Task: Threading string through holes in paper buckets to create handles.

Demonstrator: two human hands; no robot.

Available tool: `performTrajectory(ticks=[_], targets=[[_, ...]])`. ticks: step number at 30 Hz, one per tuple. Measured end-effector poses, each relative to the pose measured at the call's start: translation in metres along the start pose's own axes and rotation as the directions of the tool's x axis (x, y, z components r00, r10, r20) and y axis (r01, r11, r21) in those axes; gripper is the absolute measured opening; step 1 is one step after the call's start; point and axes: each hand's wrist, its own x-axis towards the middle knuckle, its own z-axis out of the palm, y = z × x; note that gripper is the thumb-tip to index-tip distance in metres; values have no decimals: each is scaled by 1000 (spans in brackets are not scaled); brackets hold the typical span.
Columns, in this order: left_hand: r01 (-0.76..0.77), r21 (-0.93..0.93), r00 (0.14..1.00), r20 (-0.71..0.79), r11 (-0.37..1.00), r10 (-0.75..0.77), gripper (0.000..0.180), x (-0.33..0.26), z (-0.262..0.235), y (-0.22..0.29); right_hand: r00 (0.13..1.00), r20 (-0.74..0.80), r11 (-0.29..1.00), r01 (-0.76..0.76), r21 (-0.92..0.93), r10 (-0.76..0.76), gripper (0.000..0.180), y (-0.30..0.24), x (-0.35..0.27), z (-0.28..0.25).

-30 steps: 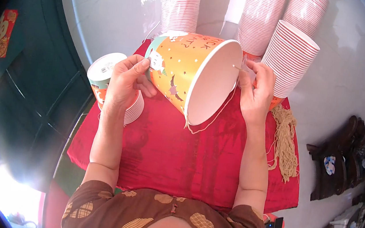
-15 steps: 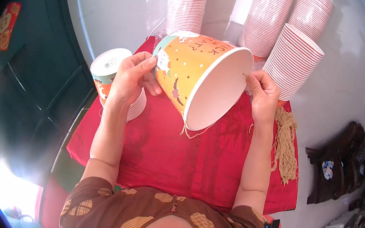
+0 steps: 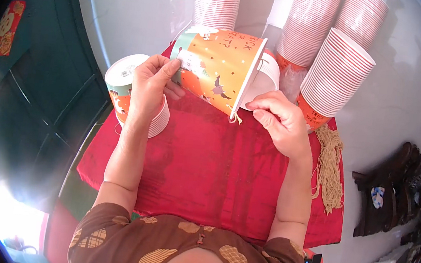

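Observation:
An orange paper bucket with a green base band and a bat print lies tilted on its side over the table, its mouth facing right. My left hand is closed on its base end, thumb on top. A knot of thin tan string hangs at the near edge of the rim; another bit of string shows at the rim's far side. Just right of the mouth is my right hand, fingers curled and thumb near the index fingertip. Whether they pinch anything cannot be made out. Behind it shows another white-lined paper bucket.
Upside-down stacked buckets stand at the left. Tall nested stacks rise at the back right, and one more at the back. A hank of tan string hangs over the right edge of the red-covered table.
The bucket has turned so its mouth faces more to the right, and its rim has come up. My right hand has left the rim's far right side and moved down and left, toward the knot.

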Motion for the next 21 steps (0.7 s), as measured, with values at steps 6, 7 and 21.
performTrajectory(ticks=[6, 7, 21], targets=[[-4, -13, 1000, 9, 1000, 4, 26, -1, 1, 0, 998, 22, 998, 60, 1, -60, 10, 4, 1, 10], [-4, -12, 1000, 8, 1000, 4, 26, -1, 1, 0, 999, 29, 998, 39, 50, -40, 10, 5, 1, 12], [-2, 26, 1000, 12, 1000, 2, 24, -8, 8, 2, 992, -29, 992, 120, -36, -121, 14, -5, 2, 23]])
